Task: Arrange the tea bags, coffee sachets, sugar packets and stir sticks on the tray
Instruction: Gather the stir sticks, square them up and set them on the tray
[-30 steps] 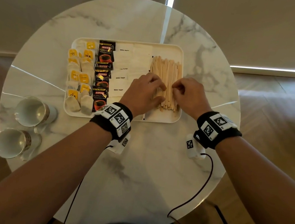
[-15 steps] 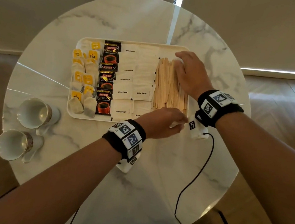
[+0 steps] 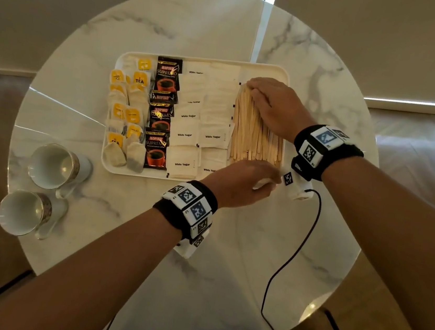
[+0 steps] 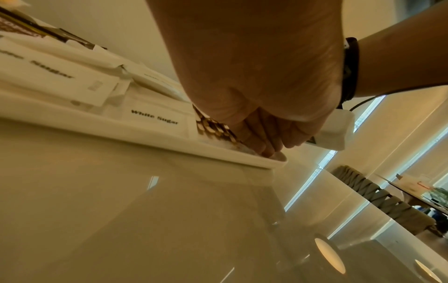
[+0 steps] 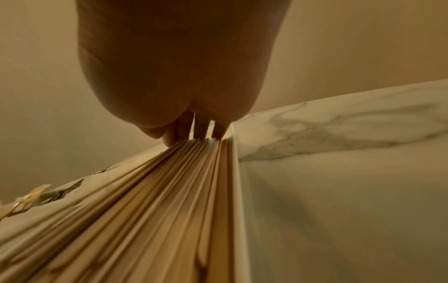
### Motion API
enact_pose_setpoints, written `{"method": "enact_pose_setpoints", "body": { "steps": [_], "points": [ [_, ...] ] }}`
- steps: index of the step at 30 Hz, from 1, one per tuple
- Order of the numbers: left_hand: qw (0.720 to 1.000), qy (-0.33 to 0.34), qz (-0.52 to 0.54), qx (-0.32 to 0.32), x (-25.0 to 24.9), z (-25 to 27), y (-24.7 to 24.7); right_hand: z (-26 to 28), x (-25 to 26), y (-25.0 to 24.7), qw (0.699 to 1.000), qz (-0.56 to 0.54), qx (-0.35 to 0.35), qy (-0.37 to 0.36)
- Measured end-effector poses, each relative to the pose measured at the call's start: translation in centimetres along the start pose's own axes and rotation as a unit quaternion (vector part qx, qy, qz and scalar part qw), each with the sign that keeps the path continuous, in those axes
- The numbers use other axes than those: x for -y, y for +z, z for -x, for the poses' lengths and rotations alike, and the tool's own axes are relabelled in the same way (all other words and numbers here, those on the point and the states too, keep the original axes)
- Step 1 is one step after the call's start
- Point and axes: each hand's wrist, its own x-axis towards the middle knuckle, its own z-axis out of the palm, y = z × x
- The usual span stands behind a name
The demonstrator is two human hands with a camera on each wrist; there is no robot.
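A white tray (image 3: 133, 173) on the round marble table holds tea bags (image 3: 128, 115) at its left, black coffee sachets (image 3: 161, 115) beside them, white sugar packets (image 3: 202, 119) in the middle and wooden stir sticks (image 3: 253, 133) at its right. My right hand (image 3: 270, 102) lies flat with straight fingers on the far ends of the sticks (image 5: 169, 191). My left hand (image 3: 244, 182) has its straight fingers (image 4: 261, 141) against the near ends of the sticks (image 4: 213, 128), at the tray's near right corner (image 4: 274, 164).
Two white cups (image 3: 51, 166) (image 3: 20, 212) lie on their sides at the table's left. A black cable (image 3: 289, 261) runs from my right wrist across the near right of the table (image 3: 223, 289). A chair (image 4: 378, 199) stands beyond the table.
Both hands left the middle of the stick pile. The right one went to the far ends, the left one to the near ends, and the sticks now lie in a tidier row.
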Motion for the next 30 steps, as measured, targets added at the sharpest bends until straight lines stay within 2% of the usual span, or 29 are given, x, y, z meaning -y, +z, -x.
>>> {"method": "enact_pose_setpoints", "body": {
  "steps": [3,8,13,17,23,27,30],
  "points": [
    [1.0,0.002,-0.001,-0.018,-0.1,-0.1,-0.3,0.4,0.1,0.0,1.0,0.001,-0.004,-0.007],
    [1.0,-0.003,-0.008,-0.024,-1.0,1.4,-1.9,1.8,1.3,-0.9,0.996,-0.027,-0.081,-0.022],
    [0.995,-0.068,-0.041,-0.062,-0.8,5.2,-4.8,4.8,2.0,-0.8,0.993,-0.029,-0.113,-0.018],
    [0.982,-0.117,-0.082,-0.121,0.2,8.9,-7.6,7.6,2.2,-0.3,0.991,-0.031,-0.127,0.024],
    [0.938,-0.248,-0.131,-0.204,2.5,13.1,-11.0,11.2,2.3,1.0,0.981,-0.019,-0.141,0.128],
    [0.889,-0.362,-0.106,-0.261,3.1,14.1,-12.3,12.5,2.9,2.1,0.97,-0.021,-0.11,0.214],
    [0.857,-0.407,-0.099,-0.301,3.3,14.4,-13.0,13.2,3.3,2.8,0.961,-0.022,-0.096,0.257]
  ]
}}
